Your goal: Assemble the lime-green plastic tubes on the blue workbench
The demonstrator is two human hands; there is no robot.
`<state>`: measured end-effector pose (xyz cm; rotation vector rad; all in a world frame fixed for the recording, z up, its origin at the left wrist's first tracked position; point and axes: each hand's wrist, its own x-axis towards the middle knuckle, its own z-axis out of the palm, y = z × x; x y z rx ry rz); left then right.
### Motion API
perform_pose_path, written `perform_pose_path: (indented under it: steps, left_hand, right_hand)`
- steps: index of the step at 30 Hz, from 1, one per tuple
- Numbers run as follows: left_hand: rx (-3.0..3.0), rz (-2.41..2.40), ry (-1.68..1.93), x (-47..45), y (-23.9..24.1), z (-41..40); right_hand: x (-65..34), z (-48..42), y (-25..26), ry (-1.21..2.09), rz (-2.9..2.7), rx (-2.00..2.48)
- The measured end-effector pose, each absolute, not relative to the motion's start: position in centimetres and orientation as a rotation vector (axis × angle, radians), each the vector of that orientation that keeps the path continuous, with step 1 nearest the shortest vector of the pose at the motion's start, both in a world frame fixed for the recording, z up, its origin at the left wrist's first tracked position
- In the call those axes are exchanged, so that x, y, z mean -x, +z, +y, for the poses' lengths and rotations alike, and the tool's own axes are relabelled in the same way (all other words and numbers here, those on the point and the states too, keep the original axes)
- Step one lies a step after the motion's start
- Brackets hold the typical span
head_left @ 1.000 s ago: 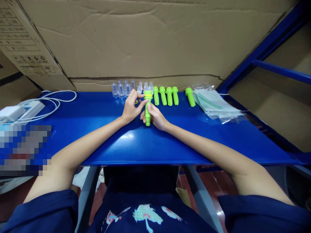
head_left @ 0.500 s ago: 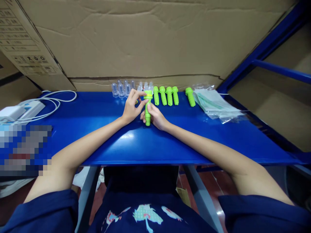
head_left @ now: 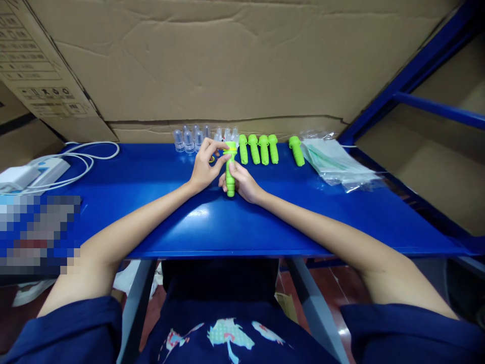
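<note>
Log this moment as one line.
left hand: at yellow band | right hand: gripping green tube | behind: clear containers, other green tubes

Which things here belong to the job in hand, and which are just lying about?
In use, or likely so:
green piece, gripped by the right hand
yellow band, touched by the left hand
five similar green pieces, probably
clear plastic pieces, possibly

Apparently just lying about:
white cable
white boxy items
plastic-wrapped packets
</note>
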<state>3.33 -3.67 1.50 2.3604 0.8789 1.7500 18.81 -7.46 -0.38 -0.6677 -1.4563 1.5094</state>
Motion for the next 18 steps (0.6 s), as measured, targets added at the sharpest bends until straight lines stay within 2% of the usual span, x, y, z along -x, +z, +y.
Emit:
perform_pose_path:
  steps: [18]
  left_hand:
    - [-2.029, 0.815, 1.547, -3.14, 1.74, -2.68]
  right_hand:
    - [-18.91, -7.39, -0.4, 1.516, -1.447, 0.708]
